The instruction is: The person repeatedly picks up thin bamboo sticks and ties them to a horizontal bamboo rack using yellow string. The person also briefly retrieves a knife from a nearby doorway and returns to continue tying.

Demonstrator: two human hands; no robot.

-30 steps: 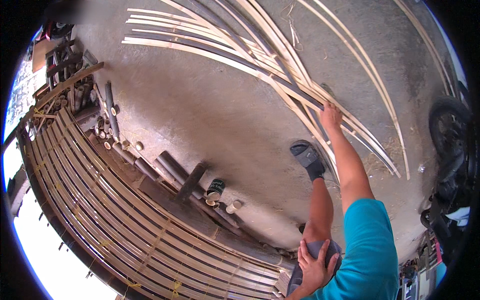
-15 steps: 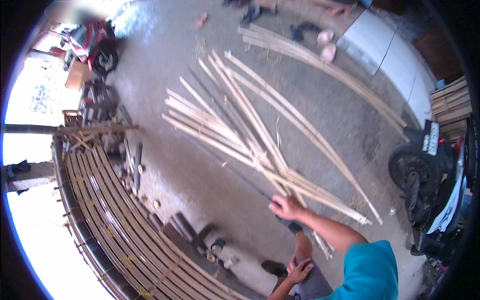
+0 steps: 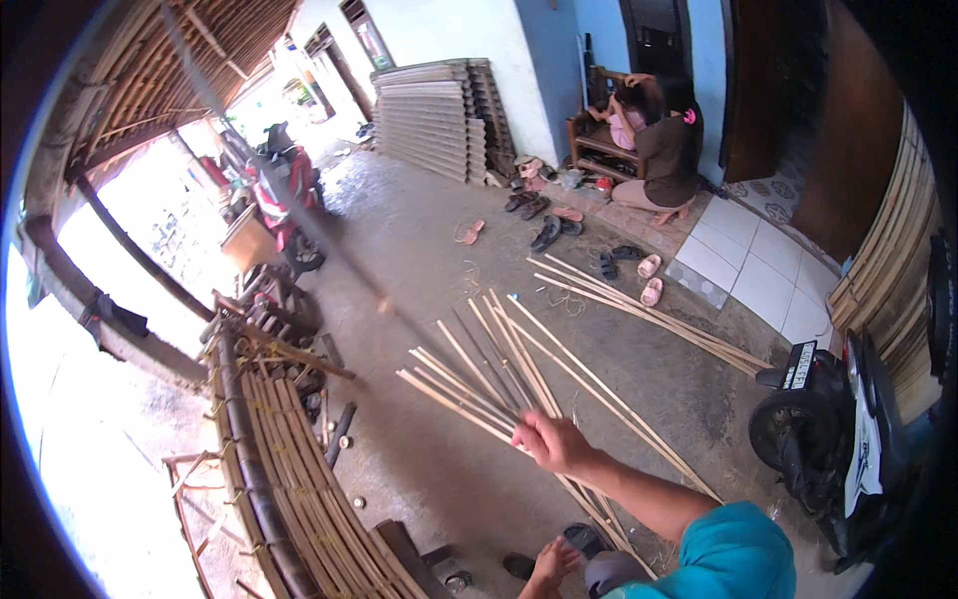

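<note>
Long strip: the bamboo strip (image 3: 384,304) runs from your right hand (image 3: 551,441) to the upper left of the frame, where the top edge cuts it off; blur smears its upper length, and a pale node shows partway along.
Hidden under your arm: your right hand and forearm cover part of the fan of strips (image 3: 524,356) lying on the concrete floor (image 3: 419,464) at the centre, so you cannot follow each strip down to the lower centre.
Right grip: your fingers are curled closed around the strip near the middle of the frame, knuckles up; the thumb's exact place is hard to make out.
Left grip: your left hand (image 3: 555,564) is at the bottom centre, just beside your grey-clothed knee (image 3: 611,571); it is blurred, its palm is out of sight, and I cannot tell how far its fingers are closed.
Slatted bench: the bamboo slats (image 3: 299,459) at lower left run out of the frame below.
Red motorbike: the strip crosses in front of the red motorbike (image 3: 289,200) at upper left, hiding part of it.
Number plate: a white plate (image 3: 801,365) with dark characters hangs on the black motorbike (image 3: 848,439) at right, whose far end sinks into the dark rim.
</note>
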